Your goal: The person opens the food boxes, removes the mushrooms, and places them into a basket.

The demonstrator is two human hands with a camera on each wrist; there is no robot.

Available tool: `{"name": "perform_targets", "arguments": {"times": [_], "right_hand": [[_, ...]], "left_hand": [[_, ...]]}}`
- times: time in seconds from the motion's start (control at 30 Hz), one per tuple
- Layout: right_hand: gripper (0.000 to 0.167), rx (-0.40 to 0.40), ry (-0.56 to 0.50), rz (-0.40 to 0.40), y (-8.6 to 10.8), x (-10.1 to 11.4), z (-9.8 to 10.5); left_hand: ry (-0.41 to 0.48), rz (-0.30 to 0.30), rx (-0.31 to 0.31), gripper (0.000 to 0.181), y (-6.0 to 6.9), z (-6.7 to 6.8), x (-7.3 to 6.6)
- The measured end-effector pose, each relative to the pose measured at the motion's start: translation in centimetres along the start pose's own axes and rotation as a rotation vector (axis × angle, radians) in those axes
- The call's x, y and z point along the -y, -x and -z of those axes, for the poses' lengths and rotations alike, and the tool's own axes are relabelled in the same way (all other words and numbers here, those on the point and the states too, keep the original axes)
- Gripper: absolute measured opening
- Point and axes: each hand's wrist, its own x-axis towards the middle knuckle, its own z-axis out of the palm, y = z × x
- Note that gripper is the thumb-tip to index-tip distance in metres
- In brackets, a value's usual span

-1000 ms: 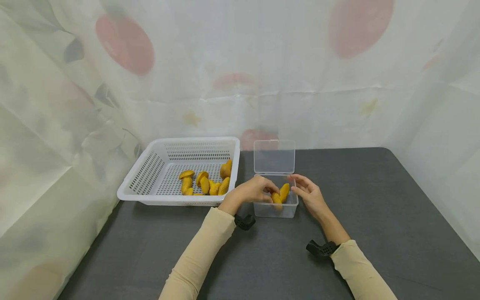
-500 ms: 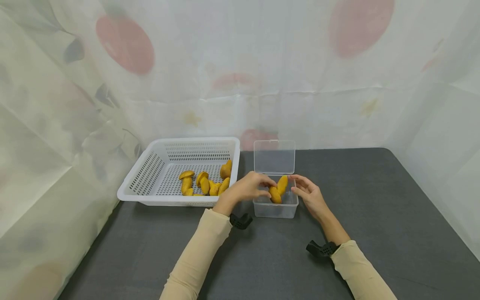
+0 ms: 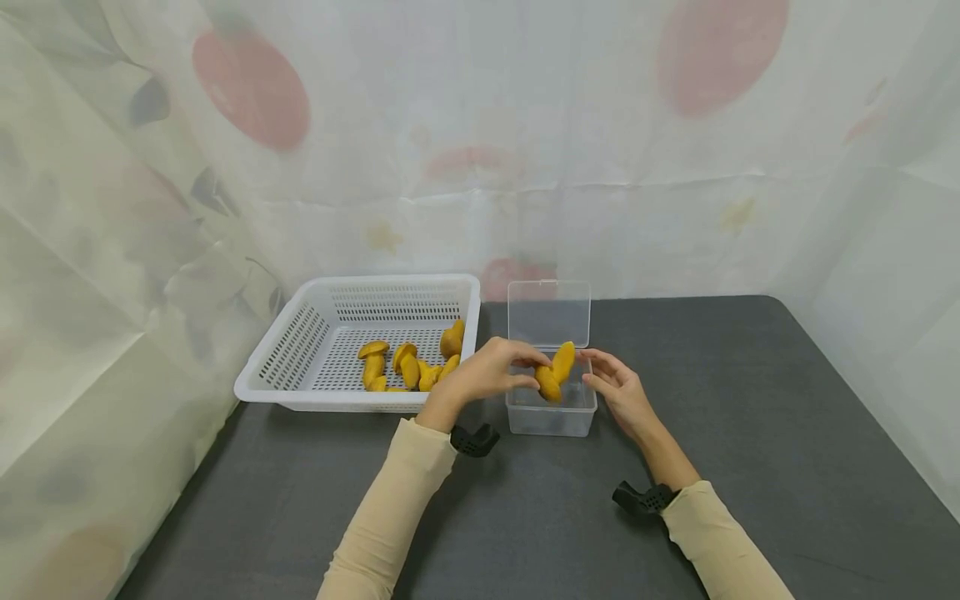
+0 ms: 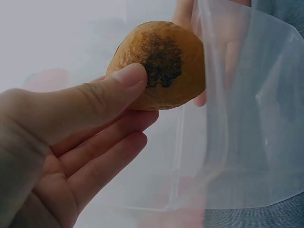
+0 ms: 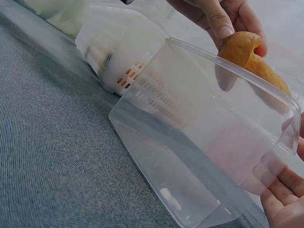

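Observation:
My left hand (image 3: 491,371) pinches a yellow-brown mushroom (image 3: 550,383) by its cap, between thumb and fingers. The mushroom is over the open mouth of a clear plastic box (image 3: 551,422), its stem pointing up and to the right. In the left wrist view a dark patch marks the mushroom's cap (image 4: 166,57). At the box's right rim is my right hand (image 3: 622,396), its thumb and fingertips touching the rim with fingers loosely extended. Through the clear wall, the right wrist view shows part of the right hand's fingers (image 5: 285,185).
A white slotted basket (image 3: 300,396) stands left of the box, with several mushrooms (image 3: 373,364) in its right half. The box's hinged lid (image 3: 549,313) stands raised at the back. Beneath is a dark grey tabletop (image 3: 712,375); a printed curtain (image 3: 600,167) hangs behind.
My left hand has risen and drawn slightly left, lifting the mushroom from inside the box to above its mouth. The right hand and box have stayed put.

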Motion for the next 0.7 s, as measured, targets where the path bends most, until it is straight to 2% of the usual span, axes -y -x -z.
{"name": "perform_targets", "arguments": {"times": [0.3,0.7], "right_hand": [[0.040,0.017,-0.038,0.035,0.0,-0.1,0.0],[0.044,0.017,-0.033,0.045,0.0,-0.1,0.0]], "left_hand": [[0.004,0.011,-0.046,0.038,0.6,0.8,-0.3],[0.027,0.048,-0.102,0.038,2.2,2.2,0.1]]}}
